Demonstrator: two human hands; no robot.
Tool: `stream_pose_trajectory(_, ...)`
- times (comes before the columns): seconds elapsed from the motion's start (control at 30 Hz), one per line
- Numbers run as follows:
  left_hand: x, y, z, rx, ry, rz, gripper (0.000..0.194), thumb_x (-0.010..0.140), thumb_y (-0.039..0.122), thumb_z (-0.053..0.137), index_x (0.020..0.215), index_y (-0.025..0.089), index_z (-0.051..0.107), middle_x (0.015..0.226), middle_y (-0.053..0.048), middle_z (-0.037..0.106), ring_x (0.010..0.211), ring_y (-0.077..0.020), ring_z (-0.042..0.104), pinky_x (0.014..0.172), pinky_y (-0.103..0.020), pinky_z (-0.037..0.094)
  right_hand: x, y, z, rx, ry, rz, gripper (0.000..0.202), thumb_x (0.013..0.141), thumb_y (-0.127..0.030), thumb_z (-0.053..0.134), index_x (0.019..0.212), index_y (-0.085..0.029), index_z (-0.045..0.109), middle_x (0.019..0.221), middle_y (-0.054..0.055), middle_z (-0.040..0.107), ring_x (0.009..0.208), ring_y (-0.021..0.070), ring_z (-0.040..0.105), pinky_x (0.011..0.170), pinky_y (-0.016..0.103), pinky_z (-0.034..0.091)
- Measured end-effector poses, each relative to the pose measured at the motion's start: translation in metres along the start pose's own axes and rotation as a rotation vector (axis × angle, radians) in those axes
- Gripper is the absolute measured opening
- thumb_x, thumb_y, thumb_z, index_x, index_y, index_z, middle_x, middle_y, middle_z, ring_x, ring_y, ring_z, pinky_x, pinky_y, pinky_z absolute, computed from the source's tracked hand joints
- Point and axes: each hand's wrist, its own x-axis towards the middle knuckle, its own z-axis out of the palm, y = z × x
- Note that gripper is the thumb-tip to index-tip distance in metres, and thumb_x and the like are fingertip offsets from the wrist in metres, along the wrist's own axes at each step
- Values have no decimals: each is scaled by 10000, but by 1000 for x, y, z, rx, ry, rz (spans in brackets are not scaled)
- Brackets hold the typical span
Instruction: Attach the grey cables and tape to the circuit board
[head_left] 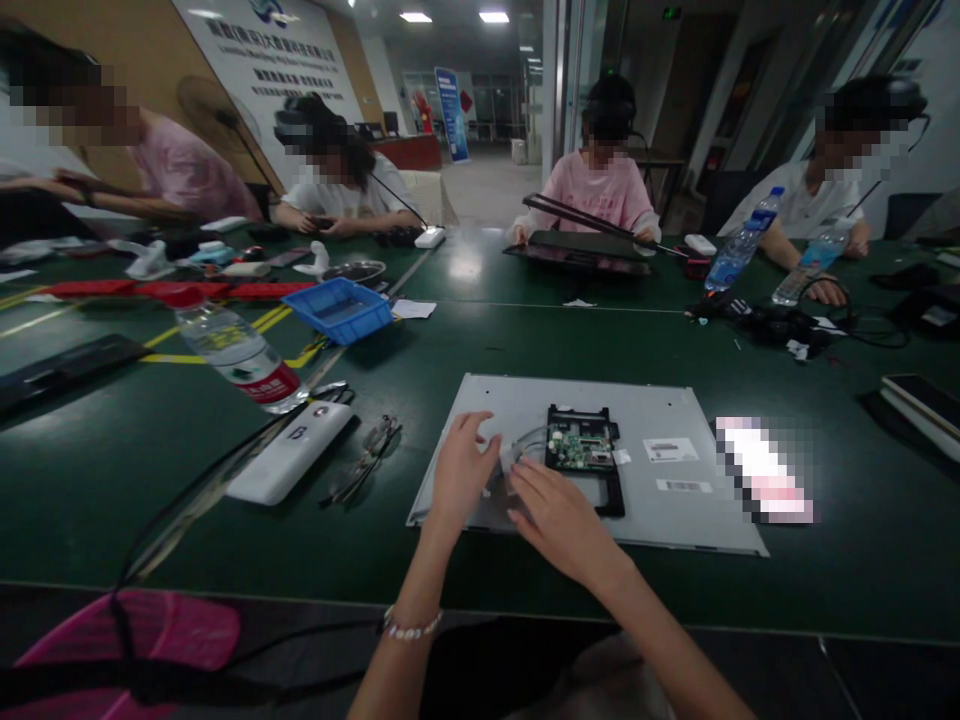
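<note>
A flat grey metal panel (pixel 652 510) lies on the green table, with two white labels at its right side. On its middle rests a black frame (pixel 613 495) holding a green circuit board (pixel 581 450). Thin grey cables (pixel 531 440) run from the board's left side toward my hands. My left hand (pixel 463 465) is over the panel's left part, its fingers apart and curved, with nothing seen in them. Just right of it, my right hand (pixel 555 505) touches the cables or a clear piece by them with its fingertips; exactly what it holds is too small to tell.
Left of the panel are glasses (pixel 364 460), a white power bank (pixel 292 452), a water bottle (pixel 244 350) and a blue tray (pixel 341 310). A phone (pixel 765 470) lies on the right. Several people sit across the table. A pink basket (pixel 150 640) stands below the table's edge.
</note>
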Motion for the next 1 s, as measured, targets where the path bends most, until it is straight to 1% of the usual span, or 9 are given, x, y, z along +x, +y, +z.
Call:
stream_pose_trajectory(0.03, -5, 4, -2, 31, 22, 26, 255, 827, 211, 477, 1058, 177, 581, 1061, -70, 605, 782, -169, 609, 804, -318, 475, 1, -1, 2, -2, -5, -4, 418, 872, -250, 484, 1266, -112, 485, 1289, 125, 528, 1265, 218, 398, 1061, 385, 357)
stream_pose_trajectory(0.07, -10, 9, -4, 63, 18, 56, 228, 842, 187, 449, 1021, 182, 590, 1035, -67, 609, 828, -178, 609, 832, -326, 468, 1, -2, 4, -2, -10, -8, 420, 864, -252, 500, 1260, -112, 487, 1281, 123, 534, 1256, 219, 408, 1061, 384, 356)
stream_pose_trajectory(0.17, -28, 18, -4, 172, -94, 153, 224, 856, 137, 415, 957, 183, 609, 990, -70, 633, 937, -214, 594, 881, -357, 451, 0, -2, 7, 2, -23, -13, 444, 841, -243, 534, 1260, -107, 481, 1274, 124, 540, 1239, 228, 424, 1059, 394, 356)
stream_pose_trajectory(0.23, -39, 19, 2, 213, -154, 169, 252, 859, 115, 401, 986, 180, 608, 1004, -78, 646, 956, -222, 596, 882, -369, 457, -1, -1, 9, 6, -30, -9, 456, 833, -234, 541, 1266, -109, 474, 1279, 125, 537, 1232, 231, 431, 1056, 405, 358)
stream_pose_trajectory(0.37, -51, 12, 16, 223, -155, 134, 314, 880, 110, 375, 1141, 173, 538, 1142, -102, 617, 1056, -214, 583, 934, -370, 446, -7, 0, 12, 9, -45, 2, 487, 830, -244, 544, 1293, -123, 451, 1312, 124, 511, 1246, 232, 422, 1057, 420, 353)
stream_pose_trajectory(0.43, -53, 8, 20, 219, -150, 124, 326, 888, 118, 374, 1182, 168, 505, 1174, -107, 604, 1075, -213, 581, 943, -363, 448, -11, 0, 14, 11, -47, 3, 536, 822, -269, 557, 1320, -124, 421, 1338, 126, 487, 1268, 236, 397, 1064, 427, 343)
stream_pose_trajectory(0.57, -55, 4, 22, 193, -119, 142, 326, 894, 140, 378, 1200, 160, 490, 1175, -116, 601, 1070, -223, 588, 938, -365, 460, -19, -2, 18, 16, -30, 22, 620, 805, -308, 577, 1358, -119, 371, 1368, 136, 452, 1291, 240, 368, 1070, 432, 333)
stream_pose_trajectory(0.77, -56, -3, 26, 159, -73, 134, 347, 880, 145, 412, 1221, 156, 473, 1193, -120, 591, 1087, -239, 572, 940, -400, 456, -20, -2, 20, 27, -16, 42, 539, 825, -244, 540, 1336, -139, 409, 1352, 100, 480, 1277, 212, 390, 1073, 402, 336)
stream_pose_trajectory(1.0, -55, -5, 28, 140, -51, 149, 350, 867, 153, 424, 1214, 180, 469, 1167, -105, 604, 1068, -235, 583, 928, -402, 462, -21, -3, 15, 67, 2, 55, 452, 859, -251, 502, 1298, -151, 463, 1320, 76, 516, 1247, 209, 424, 1071, 391, 340)
